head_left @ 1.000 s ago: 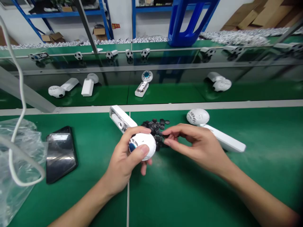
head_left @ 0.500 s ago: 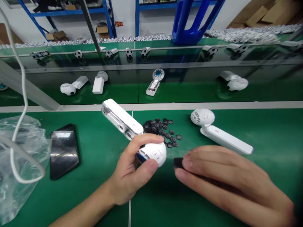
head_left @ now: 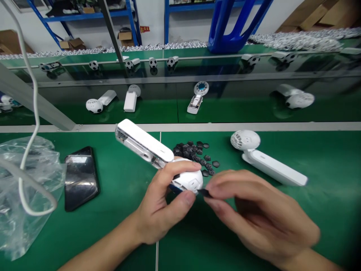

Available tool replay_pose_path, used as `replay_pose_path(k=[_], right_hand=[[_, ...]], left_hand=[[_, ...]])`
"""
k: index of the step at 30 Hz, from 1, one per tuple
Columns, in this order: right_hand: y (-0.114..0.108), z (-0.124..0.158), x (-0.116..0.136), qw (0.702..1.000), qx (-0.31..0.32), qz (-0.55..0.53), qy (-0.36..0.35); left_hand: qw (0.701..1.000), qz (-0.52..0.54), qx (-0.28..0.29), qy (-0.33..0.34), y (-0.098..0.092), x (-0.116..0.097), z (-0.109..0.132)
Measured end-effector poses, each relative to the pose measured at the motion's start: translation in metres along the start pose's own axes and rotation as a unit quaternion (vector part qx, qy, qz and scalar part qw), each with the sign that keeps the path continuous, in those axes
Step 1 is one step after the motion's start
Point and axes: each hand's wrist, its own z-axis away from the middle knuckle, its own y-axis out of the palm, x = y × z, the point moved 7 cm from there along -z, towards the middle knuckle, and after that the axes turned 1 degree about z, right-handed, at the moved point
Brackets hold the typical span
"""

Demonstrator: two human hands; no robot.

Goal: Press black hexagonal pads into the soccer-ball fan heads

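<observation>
My left hand (head_left: 166,203) is closed around the round head of a white handheld fan (head_left: 146,145), its handle pointing up and left. Part of the handle's side is uncovered and shows the inside. Between thumb and fingers, my right hand (head_left: 254,210) pinches a small black piece (head_left: 204,193) right at the edge of the fan's head; I cannot tell whether it touches. Just behind the hands lies a pile of small black five-sided pieces (head_left: 194,152). Another white fan (head_left: 276,167) rests on the green table to the right.
A black phone (head_left: 81,178) and a clear plastic bag (head_left: 34,210) lie at the left, with a white cable (head_left: 35,101) hanging over the bag. Beyond the pale table edge (head_left: 197,128), several fans (head_left: 131,99) lie on a green belt. A blue plastic frame (head_left: 229,41) stands behind.
My right hand has brought the black piece left to the fan's head and turned it edge-on. My left hand keeps its hold on the fan. The view has shifted slightly.
</observation>
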Motion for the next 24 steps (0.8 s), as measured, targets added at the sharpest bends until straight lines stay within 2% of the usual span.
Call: replay_pose_path(k=[1, 3, 6, 8, 10, 16, 21, 24], right_hand=[[0.002, 0.000, -0.003, 0.999, -0.020, -0.028, 0.040], [0.011, 0.002, -0.015, 0.984, -0.020, -0.094, 0.150], [0.028, 0.009, -0.036, 0.925, 0.052, -0.216, 0.308], [0.033, 0.014, -0.047, 0.884, 0.067, -0.290, 0.361], [0.033, 0.015, -0.054, 0.867, 0.064, -0.330, 0.367], [0.042, 0.022, -0.056, 0.868, 0.108, -0.325, 0.359], [0.056, 0.027, -0.048, 0.813, 0.120, -0.431, 0.372], [0.058, 0.026, -0.045, 0.806, 0.097, -0.462, 0.357]], left_hand=[[1.000, -0.012, 0.000, 0.005, 0.000, 0.000, 0.000], [0.999, -0.034, 0.001, 0.022, 0.001, -0.002, -0.001], [0.998, -0.056, 0.008, 0.042, 0.002, -0.002, -0.003], [0.997, -0.061, 0.020, 0.042, 0.003, 0.000, -0.003], [0.998, -0.055, 0.028, 0.027, 0.005, 0.004, -0.003], [0.999, -0.043, 0.006, -0.015, 0.002, 0.010, -0.001], [0.998, -0.053, 0.006, -0.024, 0.002, 0.009, 0.002], [0.997, -0.077, 0.002, -0.015, 0.002, 0.007, 0.004]])
